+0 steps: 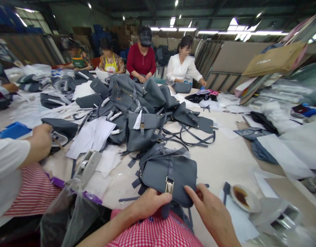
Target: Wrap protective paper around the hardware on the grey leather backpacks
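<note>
A dark grey-blue backpack (182, 171) lies at the table's near edge, its flap towards me. Down the flap runs a strap with a gold-coloured buckle (169, 185). My left hand (154, 204) is closed on the flap's lower edge, thumb beside the buckle and fingers hidden underneath. At the flap's right corner, my right hand (205, 202) pinches the edge between thumb and fingers. The strap's end hangs below the buckle, over my red checked apron (158, 233).
A heap of similar bags (137, 99) fills the table's middle. Tape dispensers (87, 168) stand left and right. A dish of brown liquid (244, 197) sits at right, near paper sheets. A co-worker's hand (42, 140) holds a bag piece at left; several people work across the table.
</note>
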Motion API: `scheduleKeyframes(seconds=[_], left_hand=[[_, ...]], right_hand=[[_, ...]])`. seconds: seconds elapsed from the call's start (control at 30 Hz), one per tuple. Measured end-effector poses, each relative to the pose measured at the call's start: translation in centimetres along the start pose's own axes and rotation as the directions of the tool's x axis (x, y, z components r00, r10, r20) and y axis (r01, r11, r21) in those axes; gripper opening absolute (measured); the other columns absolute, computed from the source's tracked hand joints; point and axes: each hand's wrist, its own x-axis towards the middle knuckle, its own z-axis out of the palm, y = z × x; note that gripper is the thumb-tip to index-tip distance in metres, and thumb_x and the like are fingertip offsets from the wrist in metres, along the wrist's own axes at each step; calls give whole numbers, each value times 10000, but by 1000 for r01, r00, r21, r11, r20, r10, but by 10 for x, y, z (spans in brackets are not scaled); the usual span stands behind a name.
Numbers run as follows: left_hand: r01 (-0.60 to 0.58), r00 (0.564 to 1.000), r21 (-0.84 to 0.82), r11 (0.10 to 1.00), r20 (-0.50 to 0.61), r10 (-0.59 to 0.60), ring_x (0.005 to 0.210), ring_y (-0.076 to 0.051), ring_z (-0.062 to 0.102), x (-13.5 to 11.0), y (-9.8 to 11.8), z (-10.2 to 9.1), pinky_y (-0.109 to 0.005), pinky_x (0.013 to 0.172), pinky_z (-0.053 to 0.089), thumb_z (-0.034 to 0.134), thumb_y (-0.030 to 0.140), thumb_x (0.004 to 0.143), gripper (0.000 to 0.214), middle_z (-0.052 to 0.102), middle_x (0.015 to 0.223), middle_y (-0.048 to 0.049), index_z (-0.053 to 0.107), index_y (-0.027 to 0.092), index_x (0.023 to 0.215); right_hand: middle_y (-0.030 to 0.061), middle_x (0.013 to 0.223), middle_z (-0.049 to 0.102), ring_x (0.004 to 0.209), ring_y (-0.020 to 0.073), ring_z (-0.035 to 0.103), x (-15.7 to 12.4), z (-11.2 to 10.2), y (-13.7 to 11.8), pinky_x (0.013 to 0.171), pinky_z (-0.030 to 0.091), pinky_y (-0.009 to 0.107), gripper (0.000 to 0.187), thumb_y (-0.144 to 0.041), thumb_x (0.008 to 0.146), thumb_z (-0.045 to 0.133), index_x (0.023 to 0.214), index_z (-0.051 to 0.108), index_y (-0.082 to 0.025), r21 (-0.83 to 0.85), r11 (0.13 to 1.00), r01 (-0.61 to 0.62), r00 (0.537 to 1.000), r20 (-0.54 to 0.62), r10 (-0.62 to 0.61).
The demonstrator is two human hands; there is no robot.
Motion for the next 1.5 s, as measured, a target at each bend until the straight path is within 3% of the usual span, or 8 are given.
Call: scheduleKeyframes(seconds=[0.07,0.1,0.27,0.83,1.1,1.2,1.33,1.5], left_hand=[[-55,998,125,991,14,54,833,-182,566,2,0,-1,-256,758,430,572,339,776,232,674,807,-7,672,140,839],[-70,997,168,983,25,67,868,-193,575,3,0,-1,-260,781,434,550,337,796,249,686,839,-11,680,137,868],[-214,974,245,946,126,187,965,-212,605,3,2,3,-280,892,431,493,371,873,307,705,1037,-24,678,175,1020],[-175,983,398,901,124,136,913,-210,591,10,-5,-7,-274,869,427,523,346,842,243,696,1037,-38,652,182,966],[-140,983,295,945,156,97,882,-193,598,13,-4,-7,-246,782,424,461,403,885,329,697,972,-8,666,166,985],[-147,979,251,957,175,104,973,-209,596,10,-1,-4,-256,866,419,472,421,888,332,698,1052,-11,663,178,1009],[-192,974,239,952,166,155,1065,-217,575,8,4,1,-266,960,382,507,353,869,268,683,1134,-15,656,196,1027],[-157,980,195,968,152,128,942,-196,580,7,5,1,-253,860,410,509,323,846,230,686,983,0,648,185,967]], right_hand=[[47,735,670,639,225,617,-7,-6,-3,554,425,310,295,-532,761,573,785,603,-240,-188,976,108,956,-249,-154],[43,741,669,632,215,614,-11,-7,-6,560,426,306,287,-525,783,549,804,601,-243,-187,970,155,943,-264,-202],[-10,622,626,543,159,597,-21,9,-33,538,453,255,191,-423,811,583,768,565,-238,115,960,256,961,81,-266],[-44,516,562,485,129,556,3,36,-28,476,424,226,131,-248,766,559,656,492,-220,283,952,117,967,184,-173],[45,794,711,742,191,686,-8,26,-21,690,558,297,356,-527,738,688,828,614,-190,615,773,-159,954,298,-41],[3,687,654,647,165,637,-14,30,-21,608,515,263,333,-524,764,667,768,574,-204,566,818,-105,968,248,-47],[-27,604,554,569,143,536,-14,33,-24,545,407,247,284,-434,861,543,679,507,-219,290,946,142,975,125,-185],[-20,624,547,580,151,546,-10,36,-22,574,379,252,257,-352,913,424,688,453,-232,6,922,387,922,32,-387]])
